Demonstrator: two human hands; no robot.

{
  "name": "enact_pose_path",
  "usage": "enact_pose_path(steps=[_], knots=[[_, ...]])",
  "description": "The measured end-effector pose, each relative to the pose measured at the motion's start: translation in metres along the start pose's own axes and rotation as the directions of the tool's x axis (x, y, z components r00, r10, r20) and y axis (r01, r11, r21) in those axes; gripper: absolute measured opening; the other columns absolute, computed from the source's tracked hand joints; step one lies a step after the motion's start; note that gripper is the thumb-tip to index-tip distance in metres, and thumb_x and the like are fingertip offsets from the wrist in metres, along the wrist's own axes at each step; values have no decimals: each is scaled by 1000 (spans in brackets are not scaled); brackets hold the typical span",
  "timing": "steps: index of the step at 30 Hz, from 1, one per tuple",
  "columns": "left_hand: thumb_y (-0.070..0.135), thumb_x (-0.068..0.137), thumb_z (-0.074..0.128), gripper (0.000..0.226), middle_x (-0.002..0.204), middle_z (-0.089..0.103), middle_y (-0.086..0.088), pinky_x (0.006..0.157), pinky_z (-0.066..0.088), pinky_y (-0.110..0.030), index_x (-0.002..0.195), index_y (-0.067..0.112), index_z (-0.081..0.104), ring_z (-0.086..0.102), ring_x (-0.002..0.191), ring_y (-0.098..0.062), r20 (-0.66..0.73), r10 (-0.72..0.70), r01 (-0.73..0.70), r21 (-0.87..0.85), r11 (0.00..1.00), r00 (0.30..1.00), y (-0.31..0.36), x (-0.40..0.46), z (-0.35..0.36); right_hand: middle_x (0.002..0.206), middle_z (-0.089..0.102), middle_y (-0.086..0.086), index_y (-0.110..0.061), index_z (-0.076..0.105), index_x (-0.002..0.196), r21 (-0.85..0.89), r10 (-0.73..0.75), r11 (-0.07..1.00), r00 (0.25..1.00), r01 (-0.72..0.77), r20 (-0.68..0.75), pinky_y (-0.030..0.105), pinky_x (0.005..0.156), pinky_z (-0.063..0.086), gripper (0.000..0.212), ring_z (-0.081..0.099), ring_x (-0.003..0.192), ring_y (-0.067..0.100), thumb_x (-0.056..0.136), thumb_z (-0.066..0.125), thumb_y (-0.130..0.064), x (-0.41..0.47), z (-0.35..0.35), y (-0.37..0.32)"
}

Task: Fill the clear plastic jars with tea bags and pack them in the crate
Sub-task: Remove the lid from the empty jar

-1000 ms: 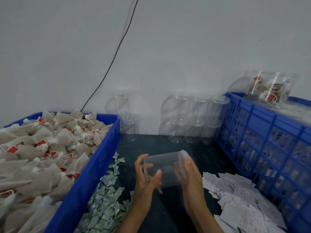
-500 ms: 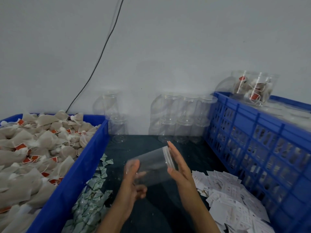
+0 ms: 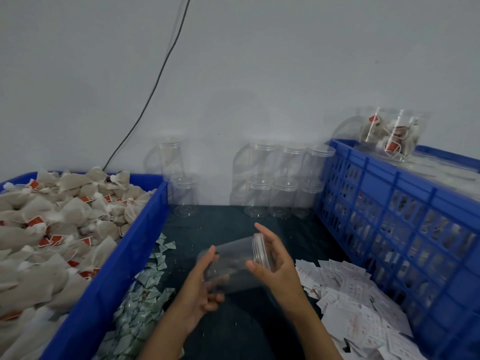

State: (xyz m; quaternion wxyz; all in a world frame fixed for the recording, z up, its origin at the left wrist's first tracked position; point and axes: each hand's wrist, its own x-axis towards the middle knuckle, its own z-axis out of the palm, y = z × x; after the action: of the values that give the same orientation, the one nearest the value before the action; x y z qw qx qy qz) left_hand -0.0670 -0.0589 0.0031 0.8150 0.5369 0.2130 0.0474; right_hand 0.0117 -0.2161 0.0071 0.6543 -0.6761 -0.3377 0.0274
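Observation:
A clear plastic jar (image 3: 235, 261) lies on its side in mid-air over the dark mat, lid end to the right. My left hand (image 3: 205, 287) grips its base from below. My right hand (image 3: 275, 258) holds the lid end (image 3: 259, 252), thumb under it and fingers spread above. Tea bags (image 3: 52, 229) with red tags fill the blue bin on the left. The blue slatted crate (image 3: 405, 211) stands on the right, with a filled jar (image 3: 389, 136) on top of the jars packed inside.
Empty clear jars (image 3: 275, 183) are stacked two high against the wall, with another stack (image 3: 176, 175) beside the bin. Small greenish packets (image 3: 142, 294) lie along the bin's side. White paper slips (image 3: 350, 302) are heaped by the crate. A black cable (image 3: 155, 81) runs down the wall.
The jar has tilted, its lid end rising to the right. My right hand has shifted round the lid, and my left has slid under the base. The view has swung right.

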Motion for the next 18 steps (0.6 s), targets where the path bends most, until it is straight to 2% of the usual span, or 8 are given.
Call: enact_pose_path(steps=[2, 4, 6, 7, 9, 12, 16, 18], knots=[[67, 59, 60, 71, 94, 63, -11, 36, 25, -16, 116, 25, 57, 44, 43, -12, 13, 19, -19, -9, 1000, 1000, 0, -1, 0, 141, 46, -12, -46, 40, 139, 44, 17, 999, 999, -19, 31, 40, 105, 43, 82, 45, 131, 9, 67, 79, -53, 2, -1, 1], [67, 63, 63, 68, 106, 65, -10, 38, 28, -17, 119, 30, 52, 47, 46, -11, 1, 153, -152, 47, 987, 988, 1, -2, 0, 147, 40, -5, -48, 38, 136, 114, 102, 988, 995, -102, 12, 41, 105, 43, 63, 47, 129, 12, 80, 66, -56, 7, 4, -8], [65, 64, 68, 65, 111, 62, -11, 40, 32, -19, 120, 38, 47, 51, 49, -10, 3, 356, -352, 161, 922, 934, 1, -3, 1, 152, 34, 3, -42, 38, 135, 179, 224, 959, 975, -220, 0, 40, 104, 45, 73, 48, 127, 14, 73, 46, -81, 11, 4, -12], [63, 61, 68, 67, 111, 60, -9, 41, 36, -18, 121, 42, 46, 54, 51, -8, 26, 443, -438, 218, 872, 896, 0, -4, 2, 150, 37, 2, -39, 40, 135, 152, 261, 953, 965, -261, 21, 33, 97, 50, 85, 52, 123, 9, 65, 39, -88, 10, 2, -8], [59, 59, 68, 69, 112, 56, -3, 45, 42, -16, 122, 45, 44, 61, 60, -9, 61, 529, -523, 289, 802, 846, -1, -5, 2, 137, 53, -3, -42, 47, 126, 141, 278, 950, 960, -279, 26, 17, 74, 54, 63, 62, 104, -3, 75, 37, -76, 3, 2, -7], [57, 63, 69, 62, 113, 57, -8, 41, 37, -16, 119, 44, 45, 57, 55, -10, 50, 476, -470, 278, 838, 878, -5, -3, 2, 120, 60, -12, -45, 51, 120, 129, 272, 954, 962, -271, 6, 18, 67, 54, 48, 63, 94, -5, 79, 40, -68, -6, -3, -3], [70, 68, 60, 57, 111, 63, -10, 38, 32, -20, 114, 38, 48, 53, 46, -13, -31, 230, -219, 199, 955, 973, -7, 2, 0, 133, 46, -17, -49, 44, 131, -61, 47, 997, 998, -49, -48, 28, 100, 45, 41, 49, 119, -1, 91, 50, -57, -3, 3, -2], [75, 66, 57, 66, 106, 66, -13, 41, 35, -20, 115, 31, 53, 54, 46, -14, -68, 135, -122, 163, 979, 989, -6, 3, -2, 132, 41, -21, -44, 40, 137, -209, -127, 971, 991, 114, -49, 26, 103, 38, 53, 42, 126, 2, 88, 56, -54, -5, 2, -5]])
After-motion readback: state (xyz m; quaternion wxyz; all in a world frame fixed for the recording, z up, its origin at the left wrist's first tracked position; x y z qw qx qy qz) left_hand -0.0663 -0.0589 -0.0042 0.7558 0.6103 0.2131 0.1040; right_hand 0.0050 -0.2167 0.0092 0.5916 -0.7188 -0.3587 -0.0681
